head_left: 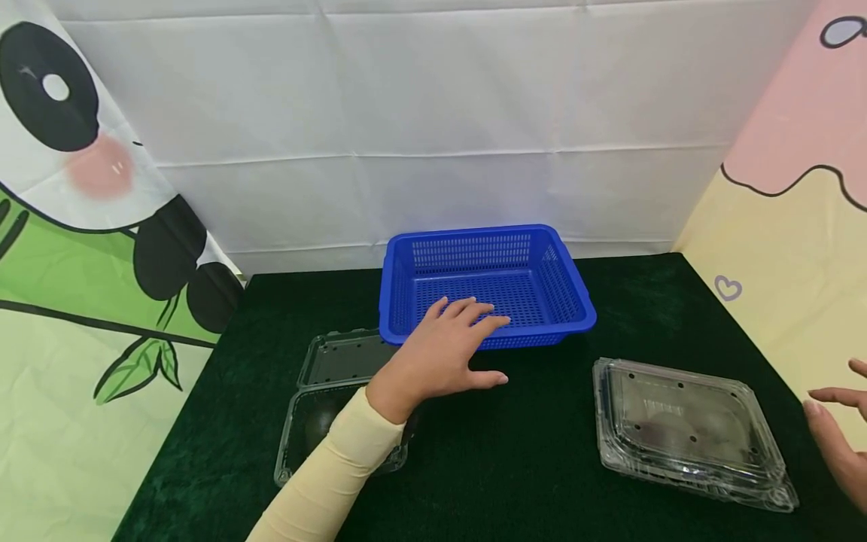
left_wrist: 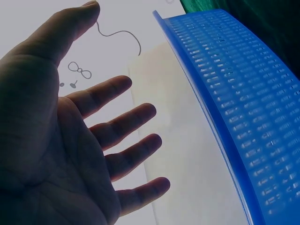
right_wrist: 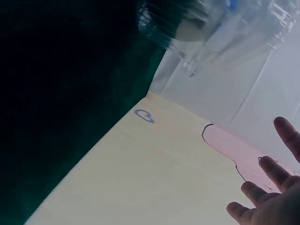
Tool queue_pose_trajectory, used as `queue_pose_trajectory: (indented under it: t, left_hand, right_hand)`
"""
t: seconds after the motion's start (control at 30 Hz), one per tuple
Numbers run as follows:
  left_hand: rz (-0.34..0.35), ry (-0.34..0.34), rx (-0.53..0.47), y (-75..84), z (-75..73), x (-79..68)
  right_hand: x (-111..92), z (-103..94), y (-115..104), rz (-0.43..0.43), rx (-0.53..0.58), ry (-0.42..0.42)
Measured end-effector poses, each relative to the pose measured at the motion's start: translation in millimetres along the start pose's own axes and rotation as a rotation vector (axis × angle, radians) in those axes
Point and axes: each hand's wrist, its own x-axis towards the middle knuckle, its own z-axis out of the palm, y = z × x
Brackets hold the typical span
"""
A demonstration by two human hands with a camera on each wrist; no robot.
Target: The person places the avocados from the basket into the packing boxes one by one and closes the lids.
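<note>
Basket (head_left: 518, 290) is sitting toward the back of the counter (head_left: 515, 452), and with left grip (head_left: 440, 354) and right grip (head_left: 843, 433) hanging open, empty, I'm judging it light, stiffish, best held by its rim (head_left: 542, 330).

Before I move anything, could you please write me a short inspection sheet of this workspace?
Surface: dark green cloth covering the table.
Job's things: blue basket at the back; open clear container on the left, partly hidden by the left sleeve; closed clear container on the right, rounded shapes showing dimly through its lid.
Clutter: nothing seen.
Hands: left hand by the basket's front rim, fingers spread, holding nothing; right hand at the head view's right edge, partly out of frame, holding nothing.
Cables: nothing seen.
Surroundings: white backdrop behind; cartoon-printed left panel and right panel.
</note>
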Motion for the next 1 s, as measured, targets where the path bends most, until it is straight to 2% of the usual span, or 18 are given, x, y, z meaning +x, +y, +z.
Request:
queue_pose_trajectory:
  t: [0.27, 0.43, 0.73, 1.0]
  left_hand:
    - [0.012, -0.021, 0.0, 10.6, 4.5, 4.5]
    - [0.027, -0.033, 0.016, 17.5, 7.5, 6.6]
    - [0.06, -0.037, 0.025, 30.0, 15.5, 11.7]
    - [0.097, -0.041, 0.04, 41.2, 25.6, 16.0]
  right_hand:
    - [-16.5, 0.0, 6.2, -0.022, -0.022, -0.065]
    - [-27.0, 1.3, 10.0, -0.006, -0.023, -0.105]
    - [-42.5, 4.5, 14.2, 0.084, -0.046, -0.182]
    - [-50.8, 4.2, 11.7, 0.134, -0.12, -0.232]
